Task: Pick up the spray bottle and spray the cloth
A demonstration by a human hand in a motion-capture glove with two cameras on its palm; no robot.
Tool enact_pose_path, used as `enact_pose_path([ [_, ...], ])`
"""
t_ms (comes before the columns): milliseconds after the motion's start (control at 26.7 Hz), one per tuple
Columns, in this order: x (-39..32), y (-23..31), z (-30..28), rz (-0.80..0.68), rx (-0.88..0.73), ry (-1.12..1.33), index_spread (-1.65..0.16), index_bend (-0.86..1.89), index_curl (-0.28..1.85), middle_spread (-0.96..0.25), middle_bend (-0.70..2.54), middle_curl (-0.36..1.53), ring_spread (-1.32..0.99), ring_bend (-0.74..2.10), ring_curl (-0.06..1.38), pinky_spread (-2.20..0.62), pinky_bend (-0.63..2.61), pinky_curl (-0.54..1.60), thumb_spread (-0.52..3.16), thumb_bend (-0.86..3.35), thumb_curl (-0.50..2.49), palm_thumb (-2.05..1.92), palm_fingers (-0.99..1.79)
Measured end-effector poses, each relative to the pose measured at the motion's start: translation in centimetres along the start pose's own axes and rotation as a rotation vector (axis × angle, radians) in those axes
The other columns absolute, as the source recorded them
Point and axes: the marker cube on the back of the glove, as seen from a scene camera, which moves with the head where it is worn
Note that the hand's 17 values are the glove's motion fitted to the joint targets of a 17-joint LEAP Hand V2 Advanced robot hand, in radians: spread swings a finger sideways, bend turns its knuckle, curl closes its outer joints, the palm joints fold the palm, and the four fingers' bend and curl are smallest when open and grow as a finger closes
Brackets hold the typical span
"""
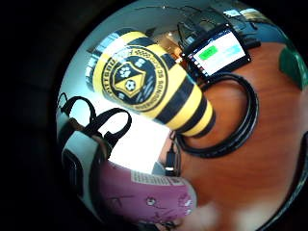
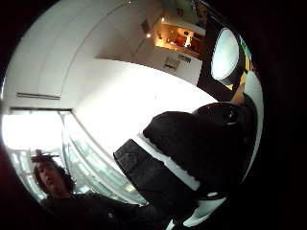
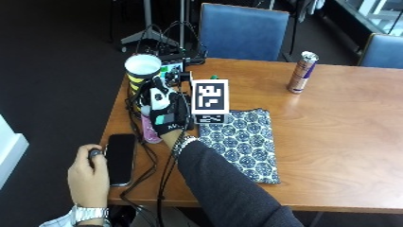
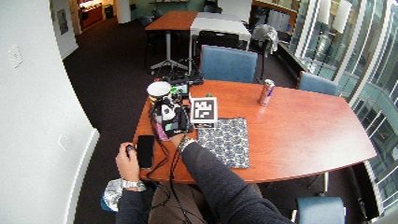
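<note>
A pink spray bottle (image 3: 150, 131) stands near the table's left edge, left of a navy and white patterned cloth (image 3: 246, 142) that lies flat. My gloved right hand (image 3: 165, 112) is over the bottle's upper part, fingers curled round it; the spray head is hidden. In the little finger side palm view the pink bottle (image 1: 144, 197) shows right by the palm. The cloth (image 4: 226, 140) lies to the right of the hand, and the hand does not touch it.
A yellow and black striped cup (image 3: 142, 72) stands just behind the hand. A small screen device (image 1: 219, 50) and a coiled black cable (image 1: 240, 120) lie beside it. A black phone (image 3: 120, 158) and the bare left hand (image 3: 88, 175) are at the front left. A can (image 3: 302, 72) stands at the back.
</note>
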Motion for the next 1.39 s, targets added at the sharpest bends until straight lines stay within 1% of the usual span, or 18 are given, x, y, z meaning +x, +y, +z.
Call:
enact_pose_path([
  [112, 0.3, 0.0, -0.1, -0.005, 0.011, 0.014, -0.27, 0.47, 0.57, -0.20, 0.78, 0.55, -0.17, 0.71, 0.45, -0.30, 0.40, 0.37, 1.21, -0.02, 0.19, 0.17, 1.43],
  [300, -0.1, 0.1, 0.1, -0.071, 0.020, 0.052, -0.27, 0.48, 0.57, -0.20, 0.78, 0.55, -0.17, 0.71, 0.45, -0.30, 0.40, 0.37, 1.21, -0.02, 0.19, 0.16, 1.43],
  [637, -1.5, 0.1, 0.2, -0.141, 0.024, 0.041, -0.27, 0.49, 0.57, -0.21, 0.80, 0.56, -0.19, 0.72, 0.45, -0.31, 0.40, 0.37, 1.19, -0.02, 0.20, 0.13, 1.44],
  [861, -2.0, 0.5, 0.2, -0.120, -0.011, 0.017, -0.27, 0.49, 0.57, -0.21, 0.81, 0.56, -0.20, 0.72, 0.45, -0.31, 0.40, 0.38, 1.17, -0.02, 0.20, 0.14, 1.43],
  [1198, 0.0, 1.6, -0.3, -0.017, -0.068, 0.001, -0.27, 0.49, 0.56, -0.21, 0.76, 0.54, -0.19, 0.70, 0.44, -0.30, 0.41, 0.38, 1.14, -0.01, 0.22, 0.17, 1.40],
  [1386, 1.2, 1.9, -1.2, -0.001, -0.094, 0.082, -0.27, 0.33, 0.53, -0.19, 0.71, 0.52, -0.16, 0.70, 0.44, -0.24, 0.44, 0.39, 1.06, -0.03, 0.23, 0.18, 1.28],
])
